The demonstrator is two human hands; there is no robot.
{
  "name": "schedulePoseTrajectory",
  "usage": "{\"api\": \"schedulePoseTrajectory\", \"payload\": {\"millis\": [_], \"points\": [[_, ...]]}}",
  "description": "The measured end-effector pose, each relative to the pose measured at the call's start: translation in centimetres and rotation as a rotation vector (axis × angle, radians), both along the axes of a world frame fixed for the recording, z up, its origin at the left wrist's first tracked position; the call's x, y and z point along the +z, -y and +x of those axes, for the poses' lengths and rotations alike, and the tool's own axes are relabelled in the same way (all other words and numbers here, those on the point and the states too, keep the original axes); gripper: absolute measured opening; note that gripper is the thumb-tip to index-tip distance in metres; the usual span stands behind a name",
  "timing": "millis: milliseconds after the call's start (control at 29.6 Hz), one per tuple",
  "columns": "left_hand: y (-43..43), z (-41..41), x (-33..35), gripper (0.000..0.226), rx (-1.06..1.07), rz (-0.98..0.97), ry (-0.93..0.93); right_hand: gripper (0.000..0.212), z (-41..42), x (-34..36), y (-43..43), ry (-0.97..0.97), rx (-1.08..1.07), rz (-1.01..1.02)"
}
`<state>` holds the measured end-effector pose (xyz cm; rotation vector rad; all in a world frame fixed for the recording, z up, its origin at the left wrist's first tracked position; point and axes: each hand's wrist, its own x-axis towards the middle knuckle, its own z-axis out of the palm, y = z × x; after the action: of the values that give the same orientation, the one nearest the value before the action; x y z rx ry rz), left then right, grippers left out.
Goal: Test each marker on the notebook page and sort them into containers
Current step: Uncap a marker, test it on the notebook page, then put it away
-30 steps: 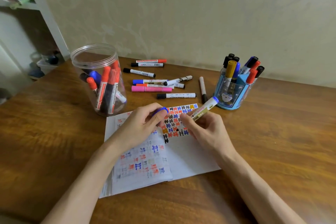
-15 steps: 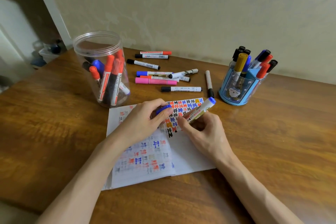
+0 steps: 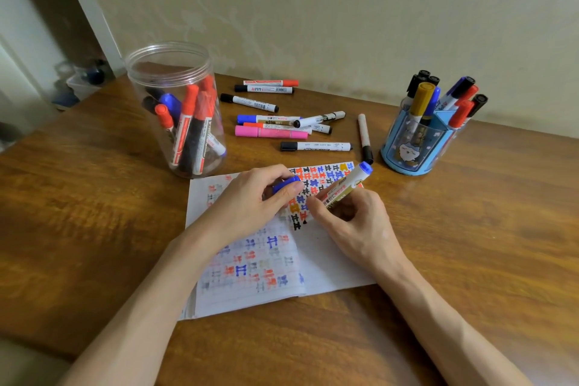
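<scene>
Our left hand [image 3: 247,200] curled over the open notebook [image 3: 332,263], pinching a smooth blue cap [image 3: 285,182] between thumb and forefinger. Just beside it, our right hand [image 3: 357,226] gripped the uncapped marker [image 3: 346,186], a white cylinder with a gold-printed label and a rounded blue butt end. It was tilted so the butt rose toward the pen holder [image 3: 410,157] and the writing end pointed down at the page. The tip was hidden among our fingers, so we could not tell whether it touched the paper. The notebook's thin, soft pages lay slightly curled, the far part of the page crowded with blocky red, blue, black and orange marks. Left of its far corner stood a tall clear plastic jar [image 3: 141,78] with a ridged rim, red, black and blue markers leaning inside. The pen holder, on the right, was blue with see-through panels and held capped markers upright. Between the two containers, loose markers [image 3: 316,146] lay scattered, among them a pink marker [image 3: 271,132], on the glossy, streaky-grained wooden table [image 3: 94,213].
</scene>
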<state>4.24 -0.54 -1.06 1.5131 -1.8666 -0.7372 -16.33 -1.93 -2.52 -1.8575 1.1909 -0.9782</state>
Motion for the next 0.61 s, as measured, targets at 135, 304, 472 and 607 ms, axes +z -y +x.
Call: {"api": "schedulePoseTrajectory", "payload": {"millis": [135, 304, 472, 607], "points": [[0.11, -0.01, 0.11, 0.018, -0.002, 0.000, -0.006, 0.018, 0.09, -0.11, 0.14, -0.058, -0.017, -0.032], [0.05, 0.06, -0.09, 0.018, -0.007, 0.003, -0.003, 0.021, 0.04, -0.34, 0.06, -0.042, -0.028, -0.023], [-0.02, 0.16, -0.09, 0.021, -0.008, 0.002, -0.010, 0.017, -0.12, -0.50, 0.25, -0.002, -0.015, -0.026], [-0.03, 0.24, 0.00, 0.021, -0.010, 0.004, -0.016, 0.019, 0.11, -0.50, 0.21, -0.051, 0.009, -0.066]]}}
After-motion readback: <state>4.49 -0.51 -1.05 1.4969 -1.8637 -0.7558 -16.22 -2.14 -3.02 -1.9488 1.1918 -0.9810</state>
